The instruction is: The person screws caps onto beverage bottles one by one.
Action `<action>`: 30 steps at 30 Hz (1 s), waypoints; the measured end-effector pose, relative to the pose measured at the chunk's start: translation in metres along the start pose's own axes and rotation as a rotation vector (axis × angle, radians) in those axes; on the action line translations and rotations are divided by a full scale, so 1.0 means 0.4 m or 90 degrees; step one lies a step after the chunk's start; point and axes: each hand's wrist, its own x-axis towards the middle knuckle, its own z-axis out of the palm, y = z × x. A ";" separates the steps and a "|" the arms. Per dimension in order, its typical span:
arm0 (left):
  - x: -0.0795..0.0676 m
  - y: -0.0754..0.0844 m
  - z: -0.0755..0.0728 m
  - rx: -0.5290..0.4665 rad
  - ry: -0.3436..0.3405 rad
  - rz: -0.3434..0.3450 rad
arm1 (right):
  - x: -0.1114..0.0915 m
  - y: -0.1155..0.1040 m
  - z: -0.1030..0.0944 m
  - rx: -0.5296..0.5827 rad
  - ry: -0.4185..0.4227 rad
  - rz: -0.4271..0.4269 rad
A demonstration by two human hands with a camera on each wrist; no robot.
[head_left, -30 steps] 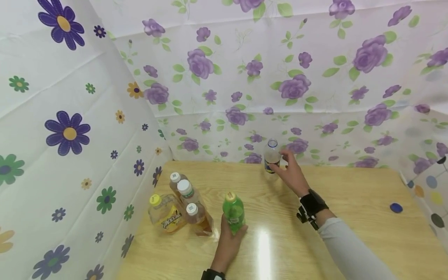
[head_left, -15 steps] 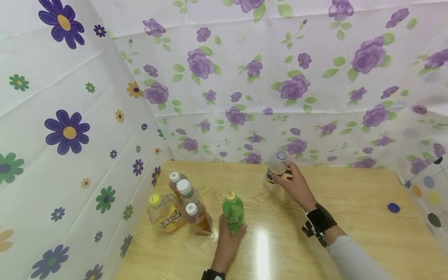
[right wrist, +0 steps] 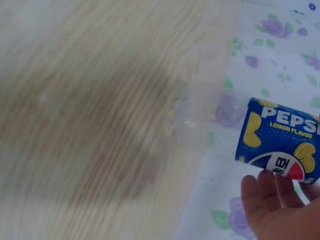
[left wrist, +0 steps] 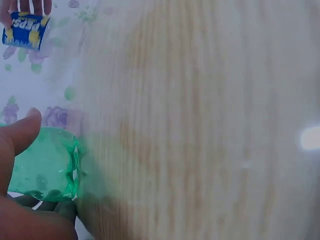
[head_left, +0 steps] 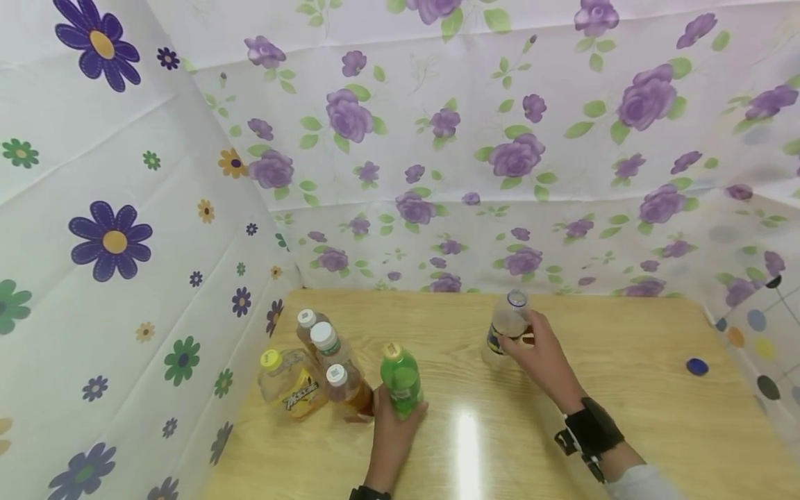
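Note:
My left hand (head_left: 394,430) grips a green plastic bottle (head_left: 400,380) with a yellowish cap. Its thumb lies on one side and its fingers on the other, as the left wrist view shows near the bottle's clear green base (left wrist: 47,165). My right hand (head_left: 546,361) holds a clear bottle (head_left: 507,323) by its lower half. That bottle has an uncapped mouth with a blue ring. In the right wrist view its blue label (right wrist: 280,132) reads Pepsi lemon flavor, with fingers (right wrist: 272,190) along its lower side. The bottle looks to be off the table.
Left of the green bottle stand a yellow-capped bottle (head_left: 294,385), a brown drink bottle (head_left: 350,396), a white-capped bottle (head_left: 328,347) and another white-capped bottle (head_left: 309,330). A blue cap (head_left: 696,367) lies at the right on the wooden table (head_left: 619,333). Flowered cloth (head_left: 475,229) rises behind.
The right hand has drawn the Pepsi bottle away from the back edge, toward me and slightly right. The left hand has shifted slightly left with the green bottle, closer to the brown drink bottle.

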 end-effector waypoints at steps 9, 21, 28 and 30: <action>-0.022 -0.003 -0.005 -0.003 0.048 -0.018 | -0.047 -0.014 0.013 -0.005 -0.010 0.005; -0.031 0.006 0.003 -0.026 0.124 0.001 | -0.080 0.003 0.018 0.013 0.006 0.015; -0.042 0.007 0.019 -0.019 0.145 -0.035 | -0.090 0.008 0.019 0.022 0.015 0.003; -0.043 0.009 0.020 -0.022 0.158 -0.045 | -0.091 0.009 0.017 0.021 0.014 0.002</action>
